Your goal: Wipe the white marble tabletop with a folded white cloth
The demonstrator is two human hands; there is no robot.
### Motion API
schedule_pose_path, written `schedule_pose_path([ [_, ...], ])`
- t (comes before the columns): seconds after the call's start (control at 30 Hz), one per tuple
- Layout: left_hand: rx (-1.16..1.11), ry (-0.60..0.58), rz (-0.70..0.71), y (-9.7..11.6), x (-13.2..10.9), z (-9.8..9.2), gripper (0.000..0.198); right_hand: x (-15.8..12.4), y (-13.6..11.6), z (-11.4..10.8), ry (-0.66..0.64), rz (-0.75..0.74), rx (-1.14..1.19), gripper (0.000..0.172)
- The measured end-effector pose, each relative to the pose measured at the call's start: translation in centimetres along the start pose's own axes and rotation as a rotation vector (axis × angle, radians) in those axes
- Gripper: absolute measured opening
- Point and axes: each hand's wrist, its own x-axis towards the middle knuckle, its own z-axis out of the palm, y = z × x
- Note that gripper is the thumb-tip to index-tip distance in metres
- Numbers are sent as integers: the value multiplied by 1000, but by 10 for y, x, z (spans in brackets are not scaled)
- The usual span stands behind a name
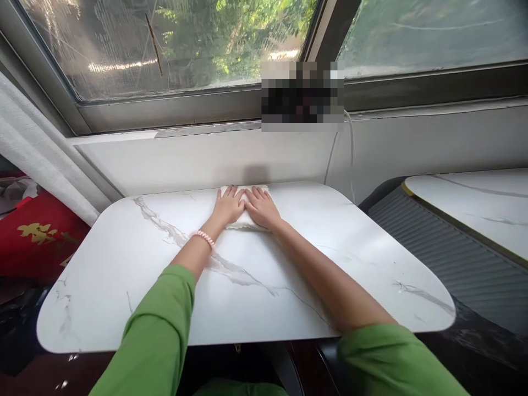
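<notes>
A folded white cloth (245,221) lies flat on the white marble-patterned table (157,275), close to its far edge by the wall. On the cloth's left half rests my left hand (229,207), palm down with the fingers stretched forward. My right hand (262,207) lies flat on the right half, its fingers also extended. The two thumbs nearly meet over the middle of the cloth. Much of the cloth is hidden under both hands. A pink coiled band (204,238) circles my left wrist.
Behind the table rises a white wall (185,162) with a window above it. Thin cables (352,159) hang beside a blurred-out patch. At left are a pale curtain (45,148) and a red bag (41,234). A second marble-patterned top (478,203) with a grey ribbed side stands at right.
</notes>
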Motion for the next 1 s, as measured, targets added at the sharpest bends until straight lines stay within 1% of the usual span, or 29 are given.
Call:
schedule_pose_path([
  [0.07,-9,24,-3,-2,17,4,46,14,8,2,41,-16,15,53],
  [0.17,-15,59,-16,-3,25,7,45,22,14,4,57,-38,8,53],
  [0.27,-17,72,-26,-3,21,9,45,18,12,2,39,-33,-37,52],
  [0.4,-25,59,-39,4,2,9,46,-1,6,-2,8,-45,-71,53],
  [0.5,-19,47,-38,14,-24,6,47,-29,3,-4,19,-91,-51,54],
  [0.57,-5,41,-16,24,-48,3,47,-55,1,-4,48,-129,-43,54],
  [0.67,36,65,38,43,-96,-3,48,-104,-5,-2,84,-182,-40,54],
  [0.73,55,78,74,56,-129,-6,50,-137,-9,-1,86,-219,-20,54],
  [0.8,57,89,120,67,-158,-8,53,-164,-12,-7,69,-259,45,54],
  [0.87,49,104,165,73,-177,-9,54,-181,-14,-24,12,-296,186,55],
  [0.93,43,108,188,76,-187,-10,54,-188,-15,-55,-47,-297,405,56],
  [0.97,42,102,191,76,-189,-11,54,-189,-14,-74,-53,-260,528,55],
  [1.0,42,94,192,76,-189,-11,54,-189,-13,-94,7,-228,637,54],
])
